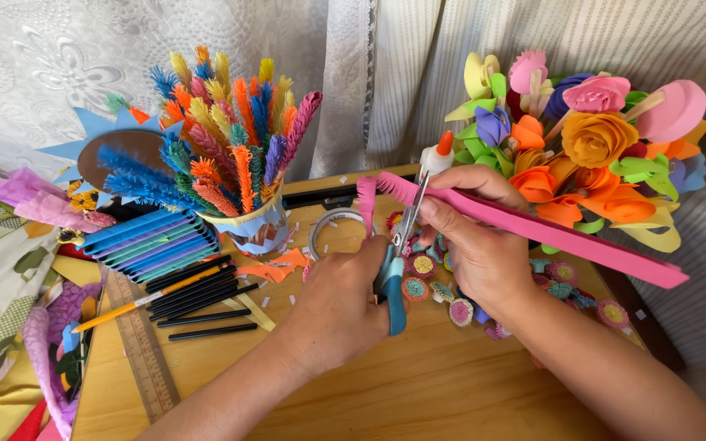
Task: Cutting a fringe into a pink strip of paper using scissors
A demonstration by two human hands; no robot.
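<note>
The left hand point(341, 306) gripped blue-handled scissors point(395, 261) while the right hand point(471, 237) pinched the pink foam strip point(533, 229) level, feeding its fringed end between the blades.

Bare bench point(418, 392) lies open near the camera. Farther back, the cup of fringed sticks point(234, 163), tape roll point(332, 229), paper flowers point(590, 147) and black pens point(202, 298) crowd the way.

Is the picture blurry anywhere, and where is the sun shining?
Head view: mostly sharp; the scissors in the left hand and the pink paper strip in the right hand look crisp. Bright light falls on the wooden table and the paper flowers; the edges bend slightly, like a wide lens.
</note>
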